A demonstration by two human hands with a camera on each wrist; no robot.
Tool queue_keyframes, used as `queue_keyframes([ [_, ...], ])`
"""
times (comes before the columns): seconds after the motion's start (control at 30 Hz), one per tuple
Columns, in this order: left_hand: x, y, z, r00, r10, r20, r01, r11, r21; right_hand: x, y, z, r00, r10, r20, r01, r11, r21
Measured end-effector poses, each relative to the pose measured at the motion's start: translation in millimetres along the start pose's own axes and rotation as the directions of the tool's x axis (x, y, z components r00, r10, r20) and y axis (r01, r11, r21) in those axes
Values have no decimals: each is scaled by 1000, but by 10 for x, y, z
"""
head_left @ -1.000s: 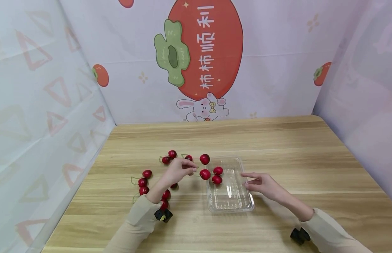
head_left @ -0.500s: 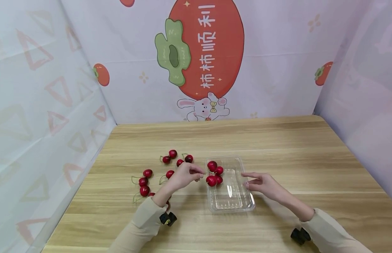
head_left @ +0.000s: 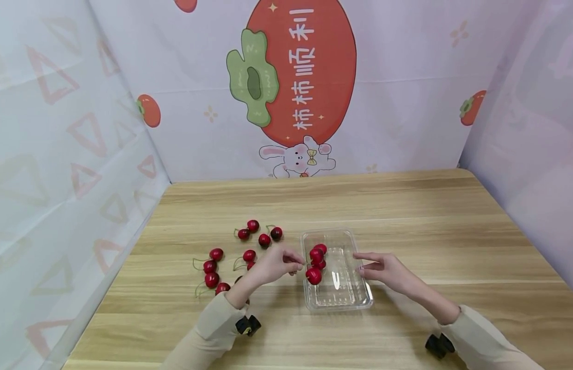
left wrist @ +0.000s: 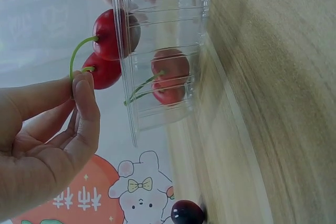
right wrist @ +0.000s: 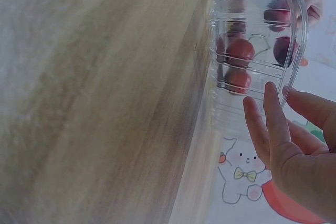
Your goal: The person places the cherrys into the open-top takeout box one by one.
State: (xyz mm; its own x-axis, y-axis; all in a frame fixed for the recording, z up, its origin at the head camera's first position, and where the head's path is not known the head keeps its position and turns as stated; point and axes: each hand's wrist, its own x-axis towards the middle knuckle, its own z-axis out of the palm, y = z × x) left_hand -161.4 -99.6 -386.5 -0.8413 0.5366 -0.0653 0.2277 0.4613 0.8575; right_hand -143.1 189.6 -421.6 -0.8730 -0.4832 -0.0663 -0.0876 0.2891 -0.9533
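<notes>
My left hand (head_left: 278, 264) pinches the green stems of a pair of cherries (left wrist: 107, 35) between thumb and fingertips. The two red fruits hang at the left rim of a clear plastic container (head_left: 334, 303), overlapping its inside in the head view. Two other cherries (left wrist: 170, 61) lie in the container, their stems (left wrist: 137, 92) visible through the wall. On the container's right side, my right hand (head_left: 383, 270) rests with fairly straight fingers (right wrist: 275, 116) against the wall and rim.
Several more cherries lie left of the container, such as a pair (head_left: 253, 226) at the back and a group (head_left: 209, 266) nearer the left; some are partly hidden by my left forearm. The wooden table (head_left: 406, 205) meets a printed cloth (head_left: 406, 77) behind.
My left hand has moved right and slightly toward me, carrying the cherry pair from outside the container's left rim to over it. The right hand stays in place.
</notes>
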Motion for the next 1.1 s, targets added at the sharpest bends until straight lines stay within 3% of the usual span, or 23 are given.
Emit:
queue_keyframes([
  [0.3,-8,5,33,999,16,51,-16,1000,9,-4,13,-5,1000,8,-5,-8,1000,-1],
  [0.67,-2,-1,82,993,-25,115,26,1000,-4,-14,20,-5,1000,2,-5,-2,1000,2],
  [1.1,20,-6,134,994,-40,104,37,999,26,2,31,-5,1000,2,-5,-2,1000,-9],
])
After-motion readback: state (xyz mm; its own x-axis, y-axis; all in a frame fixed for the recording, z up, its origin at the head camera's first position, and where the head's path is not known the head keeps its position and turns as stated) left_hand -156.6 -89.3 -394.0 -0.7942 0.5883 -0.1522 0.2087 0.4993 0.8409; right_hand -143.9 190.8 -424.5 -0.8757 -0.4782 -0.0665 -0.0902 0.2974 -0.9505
